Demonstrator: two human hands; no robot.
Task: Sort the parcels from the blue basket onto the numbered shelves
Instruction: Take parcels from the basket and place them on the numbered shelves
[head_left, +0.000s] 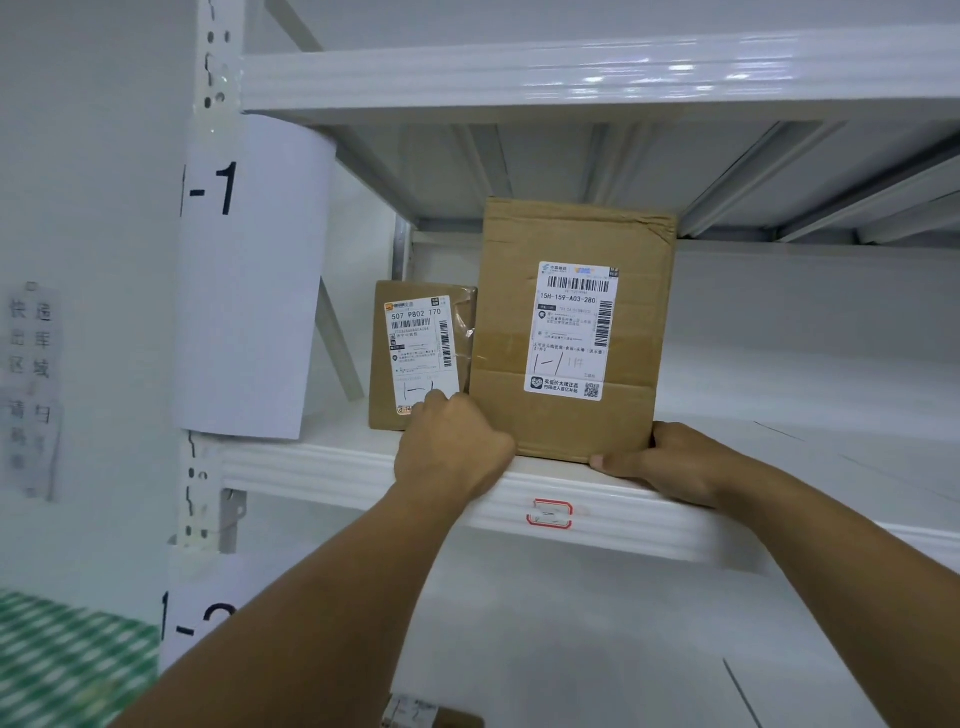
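Observation:
A large brown cardboard parcel (571, 332) stands upright on the white shelf (322, 462), its white label marked 1-1 facing me. My left hand (452, 449) grips its lower left corner and my right hand (670, 460) grips its lower right corner. A smaller brown parcel (415, 343), also marked 1-1, stands upright just left of it, touching it. A paper sign reading 1-1 (249, 280) hangs on the shelf's left post. The blue basket is out of view.
The shelf stretches bare to the right of the large parcel. A second sign (192, 618) starting with 1- hangs on the post below. Another labelled parcel (431, 714) peeks in on the lower shelf. Green-checked cloth (67, 660) lies at bottom left.

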